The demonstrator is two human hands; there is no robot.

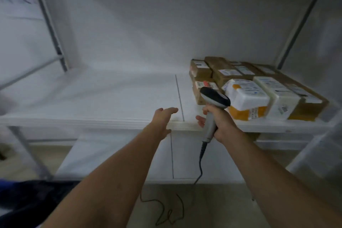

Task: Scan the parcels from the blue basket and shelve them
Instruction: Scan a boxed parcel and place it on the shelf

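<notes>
Head view – A: How far is this getting?
B: Partly, I'm judging: brown cardboard and white padded parcels [248,90] are sitting packed, labels up, at the right end of the white board shelf [92,102].
A: And the hands?
B: The left hand [162,116] is reaching over the shelf edge, fingers [171,110] straight, holding nothing; the right hand [220,122] is gripping the grey-and-black corded scanner [214,98] beside them. What's left isn't showing

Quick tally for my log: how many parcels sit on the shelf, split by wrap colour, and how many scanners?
Brown cardboard boxes: 6, back row blurred
White-wrapped parcels: 1
White-and-orange parcels: 1
Barcode scanner: 1, gripped by the right hand
Total: 9
</notes>
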